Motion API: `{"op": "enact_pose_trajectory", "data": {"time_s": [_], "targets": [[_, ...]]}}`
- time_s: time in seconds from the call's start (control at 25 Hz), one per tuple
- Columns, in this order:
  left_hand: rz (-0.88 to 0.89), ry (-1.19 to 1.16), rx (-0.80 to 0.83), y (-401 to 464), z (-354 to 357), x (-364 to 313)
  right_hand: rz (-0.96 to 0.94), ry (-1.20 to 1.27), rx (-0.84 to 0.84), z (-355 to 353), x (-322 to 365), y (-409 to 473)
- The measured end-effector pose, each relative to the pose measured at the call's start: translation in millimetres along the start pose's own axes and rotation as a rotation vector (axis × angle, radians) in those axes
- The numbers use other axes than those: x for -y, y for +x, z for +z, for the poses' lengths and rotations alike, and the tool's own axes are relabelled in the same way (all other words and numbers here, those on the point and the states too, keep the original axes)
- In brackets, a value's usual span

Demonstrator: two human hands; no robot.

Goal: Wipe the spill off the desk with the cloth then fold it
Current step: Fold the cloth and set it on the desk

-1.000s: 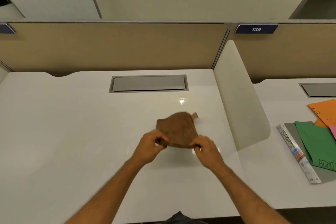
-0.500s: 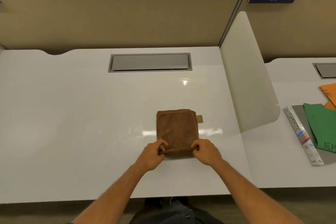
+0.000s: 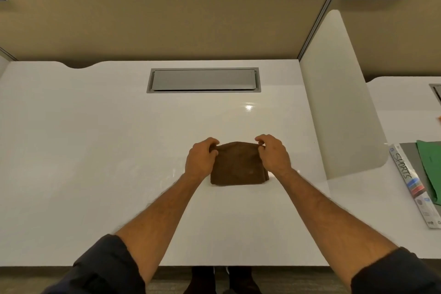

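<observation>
A brown cloth [image 3: 238, 166] lies folded into a small thick rectangle on the white desk [image 3: 95, 150], a little right of centre. My left hand [image 3: 200, 159] pinches its far left corner. My right hand [image 3: 273, 154] pinches the far right corner. Both hands hold the folded-over layer at the cloth's far edge. No spill shows on the desk surface; only faint glossy streaks appear near the cloth.
A grey cable hatch [image 3: 204, 80] is set into the desk behind the cloth. A white divider panel [image 3: 338, 102] stands at the right. Beyond it lie a binder marked SPORTS [image 3: 412, 184] and green paper [image 3: 429, 162]. A tan partition wall [image 3: 167, 19] closes the back.
Both hands carried the cloth's near edge away from me and over to its far edge, halving the cloth. The camera tilted down.
</observation>
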State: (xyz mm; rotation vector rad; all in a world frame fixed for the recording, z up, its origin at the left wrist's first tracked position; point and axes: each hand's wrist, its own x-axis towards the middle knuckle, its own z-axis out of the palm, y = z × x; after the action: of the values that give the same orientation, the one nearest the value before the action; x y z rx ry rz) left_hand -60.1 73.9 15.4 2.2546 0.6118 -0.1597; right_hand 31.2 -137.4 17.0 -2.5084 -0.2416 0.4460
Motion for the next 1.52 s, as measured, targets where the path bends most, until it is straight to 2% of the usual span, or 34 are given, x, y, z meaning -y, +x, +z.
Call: {"op": "enact_pose_trajectory", "data": {"time_s": [0.16,0.36,0.52,0.64,0.76,0.88,1.0,1.08,1.2,1.36,1.52], "targets": [[-0.103,-0.093,0.013,-21,14,25,0.033,0.113,0.017,21,-29,-41],[-0.374,-0.199,0.114,-49,33,62,0.381,0.298,0.094,44,-64,-77],[-0.506,-0.437,0.159,-41,41,55,0.392,0.497,0.094,53,-58,-72],[-0.562,-0.521,0.155,-35,50,49,0.386,0.614,0.137,57,-58,-72],[-0.613,-0.581,0.151,-31,52,49,0.325,0.427,0.257,59,-62,-82],[-0.626,-0.606,0.154,-29,52,47,0.13,0.067,0.354,64,-73,-93],[-0.617,-0.556,0.152,-27,52,43,-0.029,-0.377,0.257,75,-77,-105],[-0.605,-0.541,0.15,-24,55,41,-0.081,-0.41,0.222,82,-77,-109],[-0.592,-0.537,0.15,-21,57,37,-0.139,-0.391,0.347,87,-78,-107],[-0.562,-0.552,0.129,-20,60,23,-0.137,-0.346,0.423,82,-82,-101],[-0.439,-0.524,0.062,-19,60,-5,-0.143,-0.235,0.492,70,-84,-96]]}}
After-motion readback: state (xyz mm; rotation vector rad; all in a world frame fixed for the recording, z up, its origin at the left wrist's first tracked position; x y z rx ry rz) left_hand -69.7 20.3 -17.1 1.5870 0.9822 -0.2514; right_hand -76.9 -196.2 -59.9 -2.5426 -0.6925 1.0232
